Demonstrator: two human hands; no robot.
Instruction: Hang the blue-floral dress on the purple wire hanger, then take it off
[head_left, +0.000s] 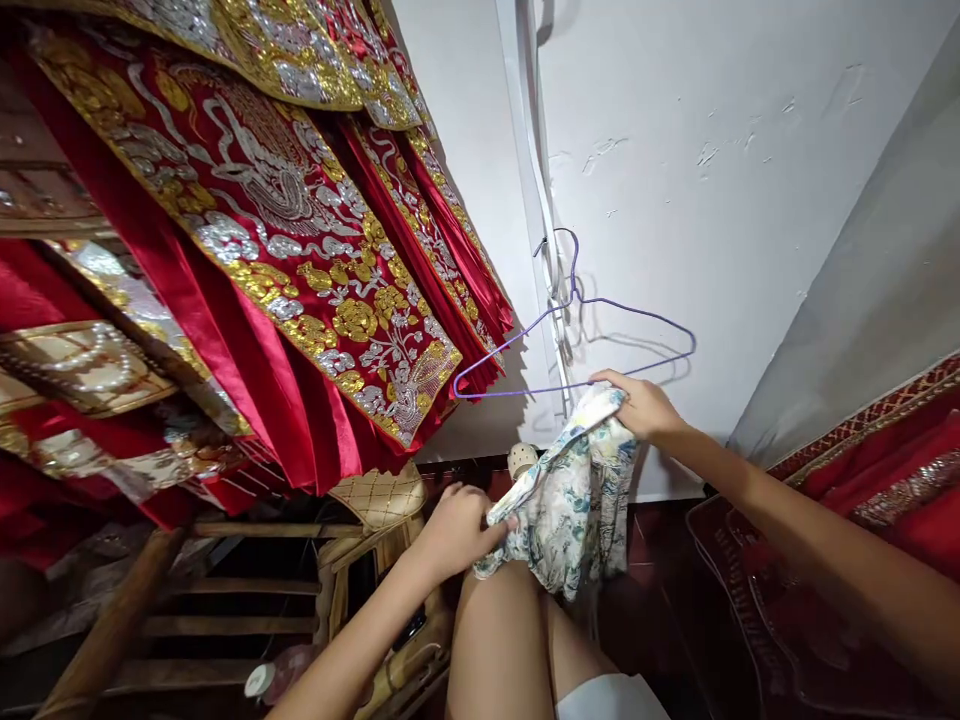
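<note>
My right hand grips the top of a floral white, blue and green garment and holds it up just under the bottom bar of a purple wire hanger. The hanger hangs from a hook on the white wall. My left hand is closed on the garment's lower left edge, above my bare knee. The cloth droops between both hands.
Red garments with heavy gold and silver embroidery hang at the left, close to the hanger. Below them stand a wooden chair frame and a woven bag. More red embroidered fabric lies at the right. A white cable duct runs down the wall.
</note>
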